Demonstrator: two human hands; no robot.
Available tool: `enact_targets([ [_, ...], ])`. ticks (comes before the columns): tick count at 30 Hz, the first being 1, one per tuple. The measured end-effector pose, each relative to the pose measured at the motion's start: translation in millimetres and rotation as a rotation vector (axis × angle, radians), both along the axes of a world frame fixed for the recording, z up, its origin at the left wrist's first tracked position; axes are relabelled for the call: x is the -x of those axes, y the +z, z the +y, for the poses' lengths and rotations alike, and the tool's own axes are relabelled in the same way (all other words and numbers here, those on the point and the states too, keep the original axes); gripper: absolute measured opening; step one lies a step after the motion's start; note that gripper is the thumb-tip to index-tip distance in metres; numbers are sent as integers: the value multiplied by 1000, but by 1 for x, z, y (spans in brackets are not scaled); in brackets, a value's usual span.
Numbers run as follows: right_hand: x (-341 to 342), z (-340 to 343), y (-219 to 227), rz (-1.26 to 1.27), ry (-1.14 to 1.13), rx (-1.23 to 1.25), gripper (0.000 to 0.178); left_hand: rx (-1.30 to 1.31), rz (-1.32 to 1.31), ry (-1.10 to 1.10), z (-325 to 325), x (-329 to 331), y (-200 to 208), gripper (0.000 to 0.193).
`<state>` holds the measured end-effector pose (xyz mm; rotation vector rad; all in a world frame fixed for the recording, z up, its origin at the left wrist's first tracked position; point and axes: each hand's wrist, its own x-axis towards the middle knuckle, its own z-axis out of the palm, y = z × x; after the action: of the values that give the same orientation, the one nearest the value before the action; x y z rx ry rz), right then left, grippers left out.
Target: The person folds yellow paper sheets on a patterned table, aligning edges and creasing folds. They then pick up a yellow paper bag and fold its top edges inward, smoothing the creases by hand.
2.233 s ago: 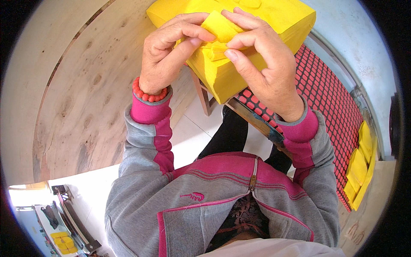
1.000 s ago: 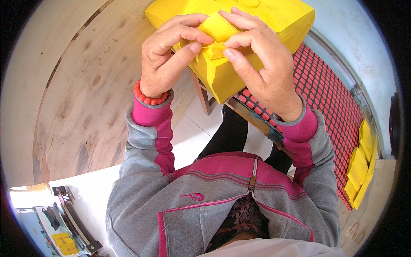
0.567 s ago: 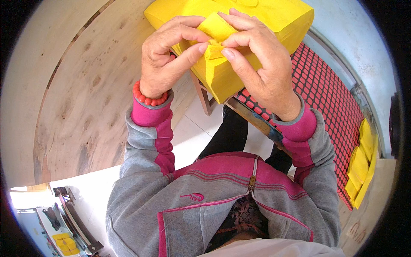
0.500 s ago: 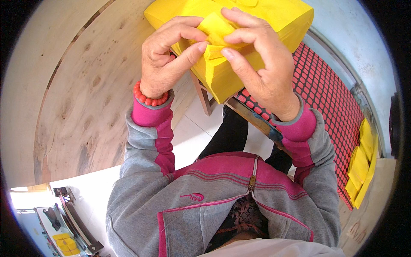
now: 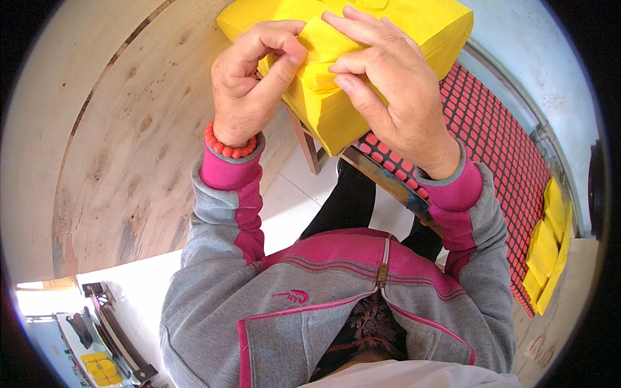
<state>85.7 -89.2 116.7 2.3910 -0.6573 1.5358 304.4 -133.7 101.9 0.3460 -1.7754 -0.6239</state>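
Note:
A large yellow fabric bag (image 5: 424, 32) lies at the top of the view, its near corner pointing down toward me. Between my hands a folded yellow flap (image 5: 326, 42) stands up from it. My left hand (image 5: 252, 77), with a red bead bracelet (image 5: 229, 145) at the wrist, pinches the flap's left edge between thumb and bent fingers. From the right, my right hand (image 5: 394, 84) grips the lower fold with thumb and index finger, its other fingers stretched over the flap. What lies under the fingertips is partly hidden.
A red-and-black patterned cloth (image 5: 495, 155) covers the surface at right, with folded yellow fabric pieces (image 5: 546, 249) on its far right end. A wooden board (image 5: 129, 142) fills the left. More yellow pieces (image 5: 100, 368) show at the lower left, and a pale wall (image 5: 543, 64) rises at right.
My left thumb has drawn back up and left to the flap's edge, with the fingers curled tighter. My right fingers have shifted slightly left over the flap, and the fold lies flatter.

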Motion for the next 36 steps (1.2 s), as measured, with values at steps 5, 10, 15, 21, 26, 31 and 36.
enact_targets([
  [5, -7, -5, -9, -40, -14, 59, 15, 91, -113, -47, -2, -7, 6, 18],
  [10, -7, -4, -11, -67, -26, -25, 13, 73, -135, -83, -2, -10, 8, 20],
  [15, -8, -3, -11, -92, -8, -55, 13, 104, -175, -84, -5, -12, 9, 20],
  [21, -9, -3, -11, -103, -7, -47, 13, 73, -162, -98, -4, -13, 9, 21],
  [26, -7, -2, -11, -72, -25, -57, 11, 52, -133, -79, -4, -10, 7, 17],
  [31, -10, -4, -12, -115, -1, -50, 14, 101, -149, -71, -6, -10, 7, 14],
  [36, -10, -1, -12, -140, -3, -42, 15, 113, -150, -59, -5, -8, 8, 10],
])
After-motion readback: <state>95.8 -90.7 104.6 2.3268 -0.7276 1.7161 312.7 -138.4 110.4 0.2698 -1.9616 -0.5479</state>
